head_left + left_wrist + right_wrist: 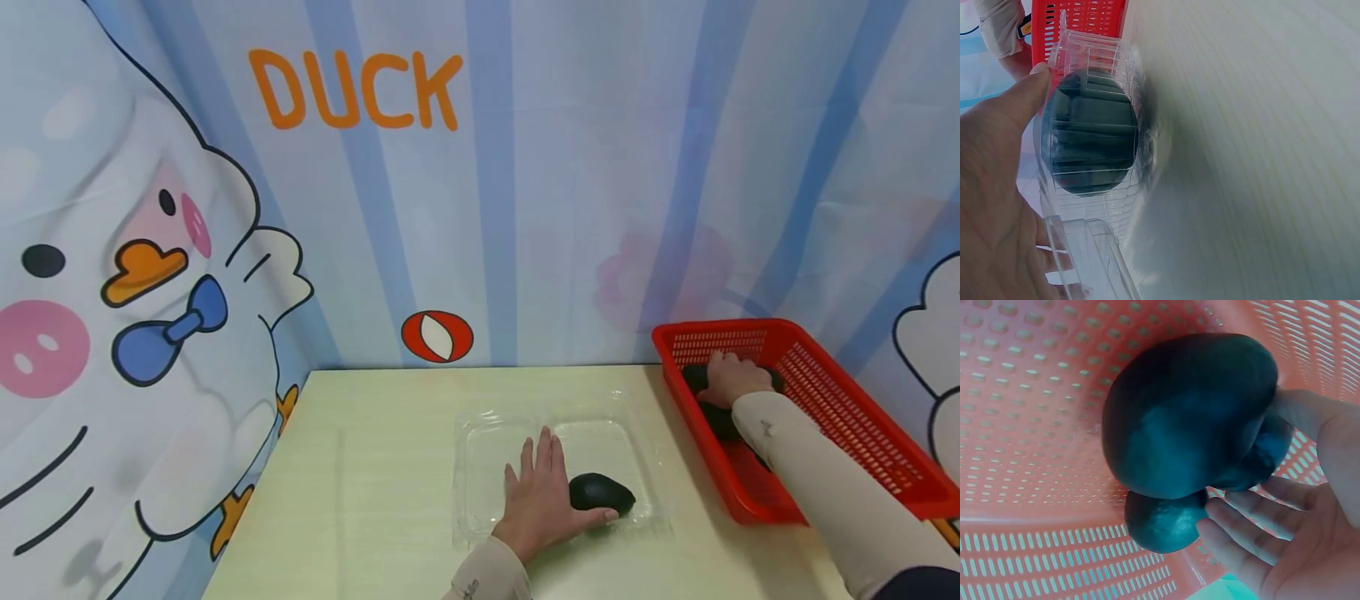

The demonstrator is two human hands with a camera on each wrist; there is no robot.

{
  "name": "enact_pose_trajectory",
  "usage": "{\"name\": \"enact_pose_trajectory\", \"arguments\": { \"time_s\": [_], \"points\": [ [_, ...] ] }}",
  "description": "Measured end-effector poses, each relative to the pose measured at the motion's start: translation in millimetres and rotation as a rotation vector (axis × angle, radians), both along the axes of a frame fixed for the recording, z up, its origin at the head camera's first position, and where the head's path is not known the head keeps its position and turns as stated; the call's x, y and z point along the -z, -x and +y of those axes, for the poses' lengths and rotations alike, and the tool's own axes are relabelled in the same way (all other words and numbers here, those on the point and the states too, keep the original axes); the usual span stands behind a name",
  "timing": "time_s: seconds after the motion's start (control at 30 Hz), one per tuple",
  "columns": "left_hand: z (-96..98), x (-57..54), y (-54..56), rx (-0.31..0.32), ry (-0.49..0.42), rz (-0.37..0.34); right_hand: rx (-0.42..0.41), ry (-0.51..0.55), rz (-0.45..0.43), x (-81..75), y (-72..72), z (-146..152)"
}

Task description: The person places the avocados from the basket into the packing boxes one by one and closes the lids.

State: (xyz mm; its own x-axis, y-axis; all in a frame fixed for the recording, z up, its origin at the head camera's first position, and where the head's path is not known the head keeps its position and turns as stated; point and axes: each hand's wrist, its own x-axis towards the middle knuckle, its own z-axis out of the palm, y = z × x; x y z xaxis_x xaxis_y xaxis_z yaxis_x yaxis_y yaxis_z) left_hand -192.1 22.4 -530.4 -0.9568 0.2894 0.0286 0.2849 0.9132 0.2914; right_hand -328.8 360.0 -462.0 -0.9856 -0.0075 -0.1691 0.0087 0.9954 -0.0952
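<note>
My left hand [534, 504] lies spread over a clear plastic container [480, 475] on the table. One dark green avocado [597, 492] sits in the container's right part, beside the thumb. In the left wrist view, that thumb touches the container's rim and the avocado [1091, 134] shows through the clear wall. Inside the red basket, my right hand [735, 382] reaches among several avocados. In the right wrist view, a large avocado [1188, 419] is nearest the camera; the thumb tip is hidden behind it. Extended fingers reach a smaller avocado [1163, 525] and another one [1263, 453].
The red perforated basket [862, 408] stands at the right of the pale table [390, 500], a short way from the container. A printed curtain [555, 208] with a duck picture hangs behind the table and along its left side.
</note>
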Motion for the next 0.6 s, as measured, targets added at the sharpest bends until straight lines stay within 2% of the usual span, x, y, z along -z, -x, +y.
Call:
{"name": "enact_pose_trajectory", "arguments": {
  "time_s": [0.2, 0.4, 0.6],
  "points": [
    [0.5, -0.7, -0.2, -0.001, 0.004, -0.019, -0.036, -0.057, 0.073, 9.8, 8.6, 1],
    [0.6, 0.0, -0.4, -0.002, 0.0, -0.054, -0.076, -0.074, 0.053, 13.9, 13.9, 1],
    [0.1, 0.2, 1.1, -0.005, 0.005, -0.044, -0.076, -0.043, 0.025, 15.9, 15.8, -3]
  ]
}}
